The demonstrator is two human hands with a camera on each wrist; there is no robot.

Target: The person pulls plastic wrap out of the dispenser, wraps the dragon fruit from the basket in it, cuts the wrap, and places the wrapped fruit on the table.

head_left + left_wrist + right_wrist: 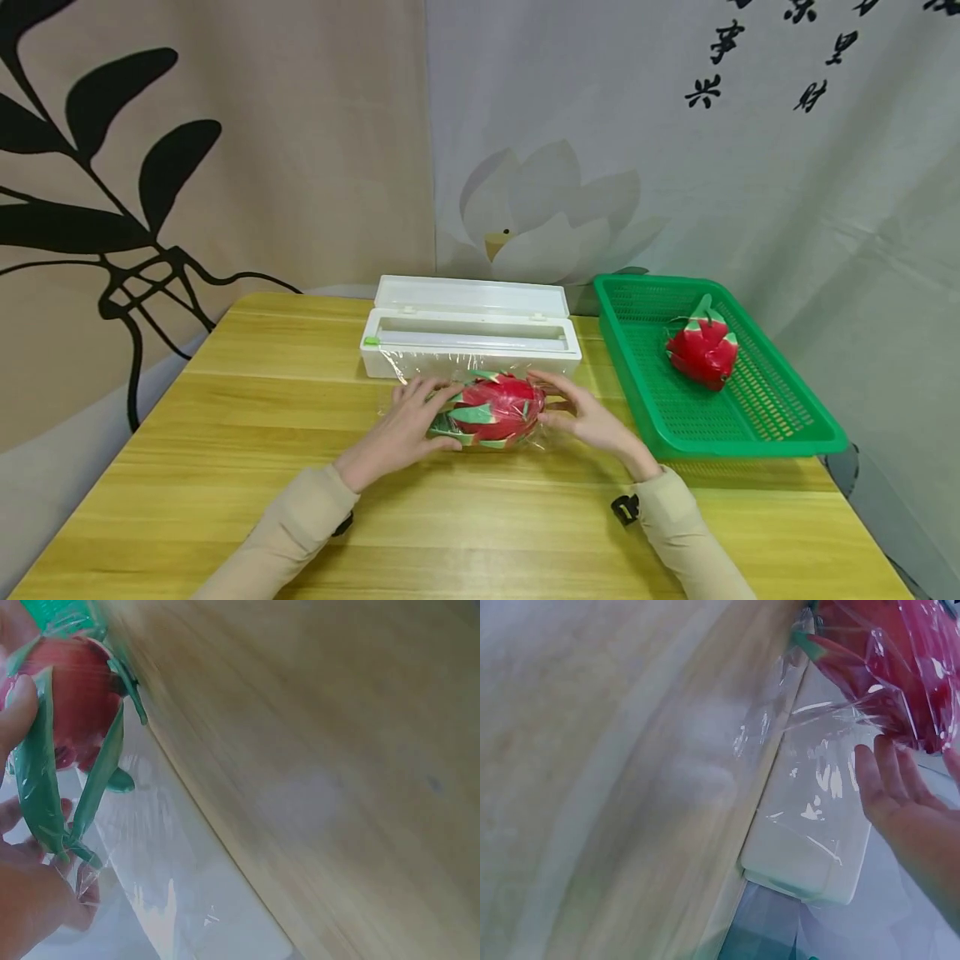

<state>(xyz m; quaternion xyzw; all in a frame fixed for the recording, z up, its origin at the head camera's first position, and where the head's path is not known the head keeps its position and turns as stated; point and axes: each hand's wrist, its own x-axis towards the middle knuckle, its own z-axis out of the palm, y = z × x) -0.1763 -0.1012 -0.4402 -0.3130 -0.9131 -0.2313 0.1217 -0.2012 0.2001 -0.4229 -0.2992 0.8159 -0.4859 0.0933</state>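
A red dragon fruit [498,410] with green leaf tips lies on its side in front of the white cling film box [420,321]. Clear film [829,780] covers the fruit and stretches back to the box. My left hand [408,425] holds the leafy left end, its thumb on the near side and fingers at the far side. At the right end, my right hand [592,425] has thumb and fingers around the wrapped fruit. The right wrist view shows those fingertips against the film-covered underside.
The box stands with its lid [472,296] raised and a film roll [472,340] inside. To the right, a green plastic basket [645,417] contains another dragon fruit [703,354]. All rest on a wooden table [480,533], with a printed curtain [322,150] behind.
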